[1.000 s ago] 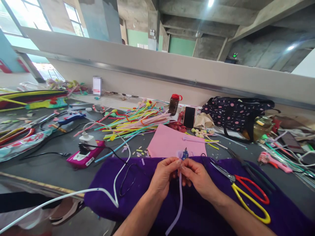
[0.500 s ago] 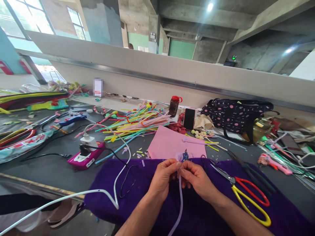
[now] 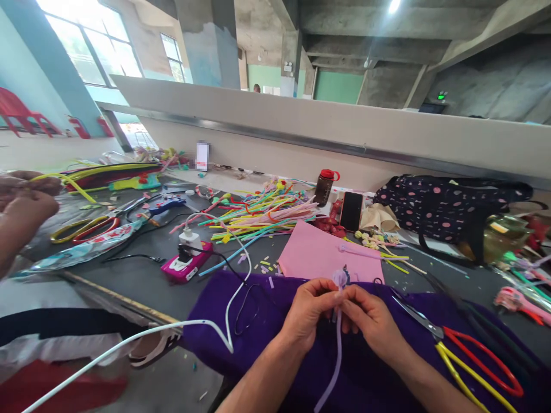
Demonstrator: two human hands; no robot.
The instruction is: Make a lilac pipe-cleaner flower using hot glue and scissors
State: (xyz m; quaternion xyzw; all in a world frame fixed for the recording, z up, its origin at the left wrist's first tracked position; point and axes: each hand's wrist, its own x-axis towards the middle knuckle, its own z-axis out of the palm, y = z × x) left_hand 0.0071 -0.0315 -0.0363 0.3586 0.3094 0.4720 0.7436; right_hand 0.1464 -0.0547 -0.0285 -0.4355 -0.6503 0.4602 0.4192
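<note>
Nearest, a lilac strip (image 3: pixel 337 353) hangs over a purple cloth (image 3: pixel 210 304) from between the person's fingers, its rounded lilac head poking up above the fingertips. The left hand (image 3: pixel 307 315) is closed in a pinch on the strip just under that head; the right hand (image 3: pixel 372 314) pinches it from the other side, fingertips against the left's. A small dark-blue item (image 3: pixel 346 275), mostly hidden, shows behind the head.

To the right on the cloth lie scissors (image 3: pixel 442 333) with one red and one yellow handle, blades nearly together. The cloth covers the near edge of a dark grey tabletop (image 3: pixel 133 287), which is sprinkled with coloured snippets. On it sit a magenta-and-white power strip (image 3: pixel 188 265), a pink sheet (image 3: pixel 312 246) and, farther back, a bundle of coloured strips (image 3: pixel 267 213). Left of these, a co-worker's hands (image 3: pixel 32 195) hold a yellow strip.

Along the back stand a red-lidded bottle (image 3: pixel 323 189), a phone (image 3: pixel 352 211) and a dark patterned bag (image 3: pixel 447 203), before a pale partition (image 3: pixel 258 129). Beyond it rise a blue-and-grey column (image 3: pixel 206 51), bright windows (image 3: pixel 90 46) and a bare concrete ceiling (image 3: pixel 365 46); a red plastic chair (image 3: pixel 23 115) stands far left.
</note>
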